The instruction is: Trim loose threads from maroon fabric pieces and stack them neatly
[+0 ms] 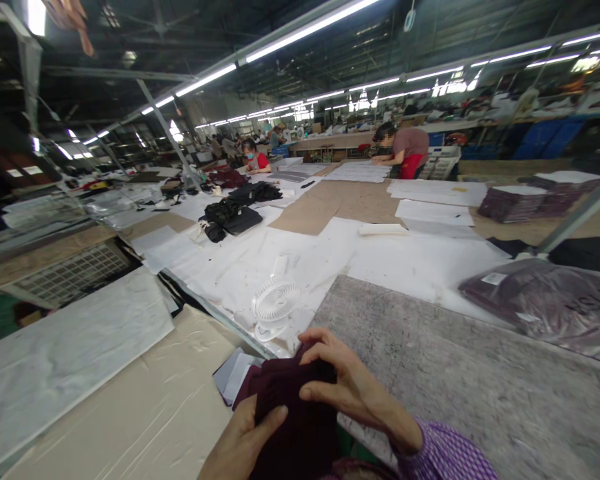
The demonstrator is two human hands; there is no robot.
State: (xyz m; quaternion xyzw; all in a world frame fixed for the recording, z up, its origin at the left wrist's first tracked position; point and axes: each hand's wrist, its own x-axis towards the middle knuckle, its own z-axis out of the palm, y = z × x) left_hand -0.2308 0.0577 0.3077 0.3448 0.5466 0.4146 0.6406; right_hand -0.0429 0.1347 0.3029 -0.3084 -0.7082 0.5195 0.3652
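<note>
A dark maroon piece of cloth point(293, 417) is held low at the bottom middle of the view, between both hands. My left hand point(240, 443) grips it from below, thumb pressed on the fabric. My right hand point(347, 383) lies over its top edge with fingers curled and pinching the cloth. A purple checked sleeve covers my right wrist. Under the cloth lie a few white and grey paper pieces point(233, 375).
A small white fan point(275, 303) lies on the white-papered table point(240, 267) just beyond my hands. A grey felt board point(455, 360) is to the right, with a plastic-bagged dark bundle point(545, 300). Black garments point(233, 217) lie further back. Other people work at distant tables.
</note>
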